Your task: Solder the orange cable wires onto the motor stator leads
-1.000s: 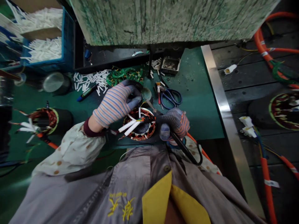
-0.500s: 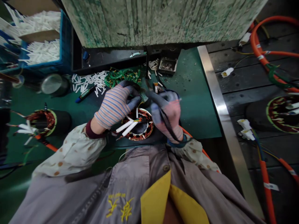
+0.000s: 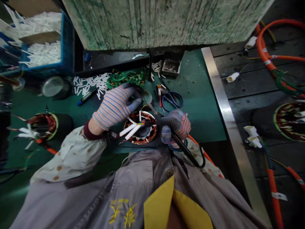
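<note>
1. In front of you is a green-matted worktop [image 3: 199, 117] with a steel edge strip [image 3: 222, 101] on its right. A stained, green-flecked panel [image 3: 166, 22] rises beyond it. A blue crate [image 3: 68, 41] of white sleeves sits at the far left, and orange cables [image 3: 264, 47] lie on the dark floor to the right.
2. Your stator [image 3: 140, 128], wound in copper, lies on the mat directly below your hands, with white sleeves [image 3: 130, 131] on its leads pointing left.
3. Your left hand [image 3: 115, 106], in a striped glove with grey fingertips, is curled over the stator's far edge. Whatever its fingers pinch is hidden, so you cannot tell.
4. Your right hand [image 3: 175, 125] is closed around black-handled shears [image 3: 188, 151], their metal blade [image 3: 152, 108] reaching across the stator's far rim toward your left fingers.
5. Beyond your hands lie blue-handled scissors [image 3: 172, 101], a red-handled tool [image 3: 159, 95], a pile of loose white sleeves [image 3: 91, 84], a green wire bundle [image 3: 125, 79] and a metal tray [image 3: 171, 67].
6. Another stator [image 3: 45, 122] stands at the left of the mat.
</note>
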{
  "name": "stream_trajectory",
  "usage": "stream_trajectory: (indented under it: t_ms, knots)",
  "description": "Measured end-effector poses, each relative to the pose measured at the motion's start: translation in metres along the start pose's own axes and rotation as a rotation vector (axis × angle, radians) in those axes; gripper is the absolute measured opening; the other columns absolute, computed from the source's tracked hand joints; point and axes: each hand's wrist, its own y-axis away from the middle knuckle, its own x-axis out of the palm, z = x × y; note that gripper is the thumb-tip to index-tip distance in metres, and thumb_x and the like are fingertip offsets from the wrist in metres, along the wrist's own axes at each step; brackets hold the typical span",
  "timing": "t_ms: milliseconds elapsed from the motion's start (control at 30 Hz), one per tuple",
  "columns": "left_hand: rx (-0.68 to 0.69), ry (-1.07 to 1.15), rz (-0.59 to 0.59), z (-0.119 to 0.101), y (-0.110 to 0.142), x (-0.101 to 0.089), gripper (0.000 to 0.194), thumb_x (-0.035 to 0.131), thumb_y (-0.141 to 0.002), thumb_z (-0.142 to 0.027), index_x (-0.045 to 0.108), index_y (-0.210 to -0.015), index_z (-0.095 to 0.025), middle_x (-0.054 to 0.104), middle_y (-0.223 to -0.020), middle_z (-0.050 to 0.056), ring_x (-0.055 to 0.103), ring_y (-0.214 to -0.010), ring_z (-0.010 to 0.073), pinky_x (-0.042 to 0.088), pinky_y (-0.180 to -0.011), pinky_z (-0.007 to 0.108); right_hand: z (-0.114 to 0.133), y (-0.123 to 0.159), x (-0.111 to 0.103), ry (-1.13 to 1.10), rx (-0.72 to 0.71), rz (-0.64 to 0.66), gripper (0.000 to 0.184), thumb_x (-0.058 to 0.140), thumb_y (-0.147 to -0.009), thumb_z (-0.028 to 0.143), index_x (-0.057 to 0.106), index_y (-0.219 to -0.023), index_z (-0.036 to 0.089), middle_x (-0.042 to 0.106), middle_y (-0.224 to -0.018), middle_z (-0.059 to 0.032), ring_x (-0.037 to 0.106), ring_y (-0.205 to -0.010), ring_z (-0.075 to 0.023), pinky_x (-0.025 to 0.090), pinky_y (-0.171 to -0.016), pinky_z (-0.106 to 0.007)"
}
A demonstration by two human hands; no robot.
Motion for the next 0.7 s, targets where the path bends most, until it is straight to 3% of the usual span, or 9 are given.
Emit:
stream_trajectory:
  t_ms: [133,267,567,700]
  knots:
    - [-0.03,-0.088,0.115,-0.008,-0.001,-0.009,0.04,0.058,-0.119,-0.04,0.085,-0.134,-0.014,0.08,-0.132,0.018,0.075,-0.11,0.0315,0.057,-0.101,0.039,0.002,-0.007,0.0,-0.032,-0.055,-0.044,0.05,0.045,-0.121,0.046,0.088,-0.099,0.03,0.066,-0.077,-0.003,0.064,-0.075,-0.0237,0.052,-0.075,-0.038]
    - [-0.048,-0.166,0.159,-0.014,-0.002,-0.012,0.039,0.061,-0.12,-0.038,0.083,-0.14,-0.013,0.079,-0.133,0.019,0.075,-0.11,0.0335,0.055,-0.097,0.04,0.001,-0.001,0.0,0.064,0.021,0.071,0.052,0.047,-0.12,0.05,0.09,-0.098,0.031,0.068,-0.078,-0.0057,0.067,-0.081,-0.0259,0.056,-0.081,-0.04]
    - [-0.003,-0.185,0.064,-0.008,-0.002,-0.001,0.042,0.055,-0.118,-0.044,0.086,-0.128,-0.017,0.081,-0.122,0.015,0.078,-0.108,0.0338,0.059,-0.096,0.04,-0.006,0.004,-0.003,0.098,0.08,0.254,0.045,0.054,-0.107,0.053,0.09,-0.095,0.029,0.073,-0.082,-0.0075,0.07,-0.087,-0.0284,0.06,-0.089,-0.042]
    - [-0.022,-0.178,0.024,-0.01,0.001,0.003,0.043,0.054,-0.117,-0.046,0.086,-0.124,-0.019,0.081,-0.118,0.014,0.079,-0.108,0.0342,0.06,-0.099,0.042,0.007,0.0,0.002,0.04,0.161,0.173,0.047,0.049,-0.104,0.052,0.087,-0.088,0.029,0.073,-0.081,-0.0088,0.07,-0.084,-0.0291,0.061,-0.085,-0.045]
